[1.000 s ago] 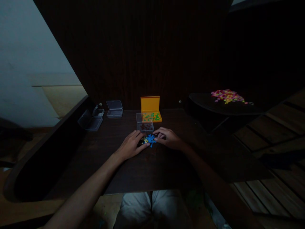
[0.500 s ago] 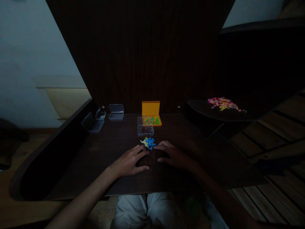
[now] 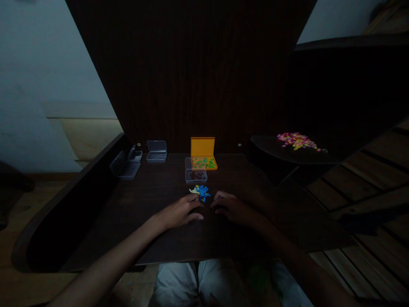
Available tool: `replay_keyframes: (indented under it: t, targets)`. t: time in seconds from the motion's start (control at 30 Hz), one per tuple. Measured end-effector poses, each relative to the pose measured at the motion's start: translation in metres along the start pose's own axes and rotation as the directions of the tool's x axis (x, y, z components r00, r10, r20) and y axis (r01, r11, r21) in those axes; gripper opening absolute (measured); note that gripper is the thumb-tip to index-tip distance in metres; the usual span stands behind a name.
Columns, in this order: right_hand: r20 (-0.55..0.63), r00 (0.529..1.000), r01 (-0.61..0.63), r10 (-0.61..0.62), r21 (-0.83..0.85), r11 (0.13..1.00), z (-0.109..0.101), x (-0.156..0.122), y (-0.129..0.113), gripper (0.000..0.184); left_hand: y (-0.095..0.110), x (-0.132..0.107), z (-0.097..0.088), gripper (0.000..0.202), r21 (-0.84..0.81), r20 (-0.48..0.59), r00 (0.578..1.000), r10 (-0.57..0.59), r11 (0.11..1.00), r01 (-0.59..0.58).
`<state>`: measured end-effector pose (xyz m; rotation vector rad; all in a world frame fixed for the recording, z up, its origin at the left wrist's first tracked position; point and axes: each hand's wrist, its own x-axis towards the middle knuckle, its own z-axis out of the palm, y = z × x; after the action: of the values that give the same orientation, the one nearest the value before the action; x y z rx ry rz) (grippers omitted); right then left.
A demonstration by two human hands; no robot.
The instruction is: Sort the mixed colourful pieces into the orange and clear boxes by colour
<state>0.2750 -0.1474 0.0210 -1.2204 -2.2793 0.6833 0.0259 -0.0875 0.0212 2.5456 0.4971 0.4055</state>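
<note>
A small pile of blue, yellow and pale pieces (image 3: 203, 192) lies on the dark wooden desk in front of me. My left hand (image 3: 182, 210) is at the pile's near left edge, fingers bent over it and thumb held apart. To the right of the pile, my right hand (image 3: 232, 208) rests low with its fingers curled and a gap between thumb and fingers. I see nothing held in either hand. Just beyond the pile stands a clear plastic box (image 3: 196, 181) with dark reddish pieces inside. Behind it, an orange box (image 3: 203, 146) stands with its lid up and green pieces in it.
Open clear boxes stand at the back left: one box (image 3: 156, 157), a larger box (image 3: 129, 169) and a small box (image 3: 136, 156). A raised side shelf (image 3: 268, 147) on the right carries a heap of pink and yellow pieces (image 3: 297, 140). A tall dark panel (image 3: 191, 76) closes off the back.
The fingers of both hands have curled in more. My right hand has drawn slightly away from the pile, to the right. The pile looks much the same.
</note>
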Motion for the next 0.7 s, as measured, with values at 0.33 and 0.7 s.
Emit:
replay_keyframes:
  t: [0.33,0.7]
  targets:
    - [0.001,0.998,-0.066,0.067,-0.116,0.991,0.002,0.003,-0.003,0.024,-0.004,0.012,0.005,0.027,0.066,0.025,0.996,0.083,0.994,-0.084]
    - [-0.048,0.980,-0.198,0.194,-0.104,0.975,0.006,0.001,-0.009,0.022,-0.006,0.012,0.012,0.023,0.037,-0.014,0.997,0.082,0.996,-0.082]
